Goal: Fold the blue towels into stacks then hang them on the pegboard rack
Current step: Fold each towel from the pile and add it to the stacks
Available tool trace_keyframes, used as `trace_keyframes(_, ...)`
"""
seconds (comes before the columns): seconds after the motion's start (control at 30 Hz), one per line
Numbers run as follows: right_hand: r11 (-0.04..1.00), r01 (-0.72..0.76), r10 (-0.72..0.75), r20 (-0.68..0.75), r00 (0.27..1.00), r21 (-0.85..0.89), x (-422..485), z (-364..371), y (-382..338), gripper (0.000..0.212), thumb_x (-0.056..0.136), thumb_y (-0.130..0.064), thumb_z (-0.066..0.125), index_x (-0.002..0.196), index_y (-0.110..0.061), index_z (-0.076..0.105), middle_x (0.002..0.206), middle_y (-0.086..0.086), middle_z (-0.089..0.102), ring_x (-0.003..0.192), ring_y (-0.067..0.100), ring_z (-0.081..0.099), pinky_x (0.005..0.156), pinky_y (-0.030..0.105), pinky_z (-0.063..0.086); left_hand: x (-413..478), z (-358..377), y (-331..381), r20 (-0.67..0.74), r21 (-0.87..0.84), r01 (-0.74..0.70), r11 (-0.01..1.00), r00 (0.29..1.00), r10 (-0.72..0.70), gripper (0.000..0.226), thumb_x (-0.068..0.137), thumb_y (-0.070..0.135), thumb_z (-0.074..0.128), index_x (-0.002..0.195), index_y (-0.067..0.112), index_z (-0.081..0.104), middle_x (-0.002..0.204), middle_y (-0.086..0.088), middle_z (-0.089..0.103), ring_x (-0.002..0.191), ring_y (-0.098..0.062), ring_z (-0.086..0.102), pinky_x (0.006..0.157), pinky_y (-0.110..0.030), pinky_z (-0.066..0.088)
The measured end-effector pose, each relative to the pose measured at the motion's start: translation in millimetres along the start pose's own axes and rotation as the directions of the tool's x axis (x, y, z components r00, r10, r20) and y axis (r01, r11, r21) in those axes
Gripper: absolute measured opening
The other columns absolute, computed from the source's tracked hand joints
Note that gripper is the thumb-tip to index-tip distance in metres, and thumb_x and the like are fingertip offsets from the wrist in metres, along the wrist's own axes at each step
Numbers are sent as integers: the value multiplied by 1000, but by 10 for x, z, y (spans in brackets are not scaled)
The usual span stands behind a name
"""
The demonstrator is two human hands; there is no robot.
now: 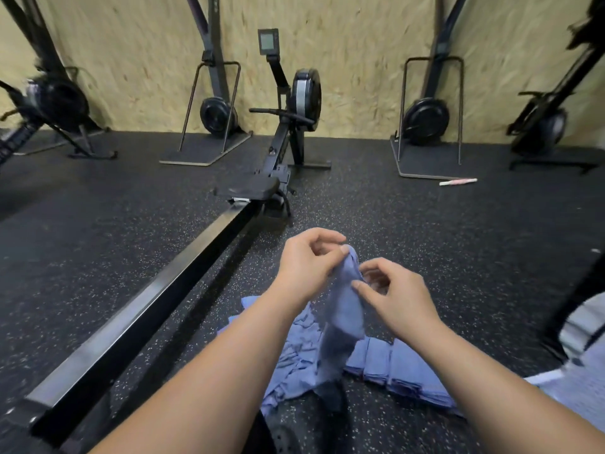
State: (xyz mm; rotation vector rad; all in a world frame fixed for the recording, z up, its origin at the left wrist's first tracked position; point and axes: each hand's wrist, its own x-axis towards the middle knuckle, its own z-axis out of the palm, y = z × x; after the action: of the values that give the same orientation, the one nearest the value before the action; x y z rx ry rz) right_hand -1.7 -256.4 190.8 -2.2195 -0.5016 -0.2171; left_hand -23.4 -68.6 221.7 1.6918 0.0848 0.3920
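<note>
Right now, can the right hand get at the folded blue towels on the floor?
Probably yes: the folded blue towels lie uncovered just below the right hand, though it now pinches a hanging blue towel.

Gym: rowing machine (281, 132) w/ monitor, speckled rubber floor (425, 231), OSB wall (353, 60).

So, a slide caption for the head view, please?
Left hand and right hand pinch a blue towel above the towel pile.

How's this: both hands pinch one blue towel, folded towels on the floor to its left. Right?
No. Head view: the folded towels lie on the floor right of the blue towel. Left hand and right hand do pinch it.
</note>
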Motion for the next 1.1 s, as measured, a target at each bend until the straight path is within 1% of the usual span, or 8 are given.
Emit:
trace_keyframes(0.23,996,-90,90,-19,996,-7,-128,-348,452,15,93,-22,78,85,-34,71,76,-19,72,69,4,65,68,25,52,4,347,-108,0,67,31,997,1000,-31,13,92,10,78,95,22,77,69,8,71,65,-11,63,69,-40,59)
trace_keyframes(0.33,984,-153,157,-33,987,87,-139,-459,679,13,95,-21,76,87,-32,74,73,-14,71,61,4,56,62,20,46,32,478,-345,117,285,23,958,991,-58,14,92,23,76,95,36,77,71,12,68,63,-12,62,73,-38,57)
trace_keyframes(0.43,979,-155,157,-6,988,132,-88,-580,822,11,97,-22,74,90,-31,75,76,-10,71,65,6,56,66,27,48,93,616,-449,275,458,-88,885,960,-47,13,94,27,75,102,37,76,80,10,72,71,-8,65,79,-31,57)
trace_keyframes(0.6,975,-163,148,106,983,152,-52,-655,1021,10,95,-22,77,91,-32,78,80,-2,74,67,10,57,66,33,52,120,912,-420,520,449,-328,831,852,55,23,92,41,81,114,36,75,108,18,73,101,3,66,92,-21,52)
trace_keyframes(0.8,929,-241,232,67,970,281,-42,-716,1269,9,92,-19,83,96,-25,77,82,8,75,64,10,52,61,29,49,301,1282,-545,497,418,-283,863,867,43,4,96,28,75,92,30,76,79,13,74,74,-3,66,77,-30,56)
trace_keyframes(0.93,926,-333,305,171,937,177,-77,-722,1562,10,89,-27,82,95,-31,75,80,0,76,70,16,63,82,51,59,406,1394,-582,457,372,-199,906,890,8,11,101,23,67,92,26,71,79,13,69,67,-1,56,68,-23,48)
trace_keyframes(1.03,897,-377,336,201,920,229,-84,-752,1701,6,97,-20,76,91,-23,76,84,3,79,80,15,74,89,48,60,513,1407,-642,377,348,-106,931,925,-36,12,101,21,64,91,25,69,74,17,62,63,-1,51,63,-19,43)
trace_keyframes(1.1,858,-401,358,187,915,322,-66,-777,1729,7,102,-19,69,97,-18,74,86,7,78,80,15,68,89,51,59,571,1403,-690,371,350,-73,934,926,-66,12,100,21,63,90,24,69,74,16,63,63,-3,51,63,-22,44)
